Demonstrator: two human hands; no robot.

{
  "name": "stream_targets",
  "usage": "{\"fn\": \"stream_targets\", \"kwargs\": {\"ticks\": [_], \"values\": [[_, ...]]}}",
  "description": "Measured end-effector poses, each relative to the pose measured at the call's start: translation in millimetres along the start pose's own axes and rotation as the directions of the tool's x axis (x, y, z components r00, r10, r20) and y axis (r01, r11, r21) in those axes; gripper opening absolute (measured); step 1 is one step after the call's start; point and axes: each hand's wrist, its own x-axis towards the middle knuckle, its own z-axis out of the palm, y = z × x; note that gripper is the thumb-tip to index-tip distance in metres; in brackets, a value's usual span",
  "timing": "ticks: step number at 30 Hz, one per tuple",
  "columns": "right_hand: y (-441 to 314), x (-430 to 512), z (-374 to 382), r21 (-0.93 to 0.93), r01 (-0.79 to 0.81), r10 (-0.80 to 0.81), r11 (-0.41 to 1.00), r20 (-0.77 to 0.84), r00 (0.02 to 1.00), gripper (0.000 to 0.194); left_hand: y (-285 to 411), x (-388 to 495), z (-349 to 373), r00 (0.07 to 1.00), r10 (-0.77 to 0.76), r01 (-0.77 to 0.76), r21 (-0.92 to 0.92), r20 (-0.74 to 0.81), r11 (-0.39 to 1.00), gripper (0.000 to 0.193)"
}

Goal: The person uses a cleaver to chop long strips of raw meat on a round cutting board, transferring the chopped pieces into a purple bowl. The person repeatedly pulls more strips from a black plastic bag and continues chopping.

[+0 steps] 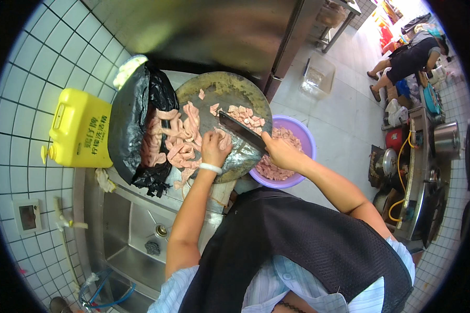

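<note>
A round chopping block [227, 86] stands before me, its top worn and stained. My right hand [280, 150] grips a dark-bladed cleaver [241, 131], whose blade lies across the block. Just left of the blade, my left hand [215, 150] has its fingers curled over a strip of pale pink raw meat [224, 139], possibly intestine or tripe. Cut pieces [244, 117] lie on the blade's far side. Longer uncut strips [182, 150] trail from a black plastic bag [127, 125] onto the block. Below the block's right edge, a purple basin [311, 137] holds many cut pieces.
A yellow detergent jug [82, 133] stands left of the bag, against the tiled wall. Nearer me is a steel sink [141, 234] with a dark scrubber [152, 247]. A clear plastic bin [317, 76] sits on the floor. Another person [411, 58] bends over a counter at far right.
</note>
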Motion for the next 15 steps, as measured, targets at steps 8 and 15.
{"fn": "stream_targets", "kwargs": {"ticks": [8, 15], "values": [[-49, 31, -14, 0.029, -0.008, 0.004, 1.000, 0.133, 0.991, 0.027, -34, -11, 23, 0.990, 0.104, -0.107, 0.030, 0.093, 0.994, 0.022], [-35, 68, 33, 0.078, 0.194, -0.182, 0.978, -0.141, 0.973, 0.040, -32, -5, 19, 0.979, 0.064, -0.041, -0.121, 0.192, 0.992, 0.032]]}}
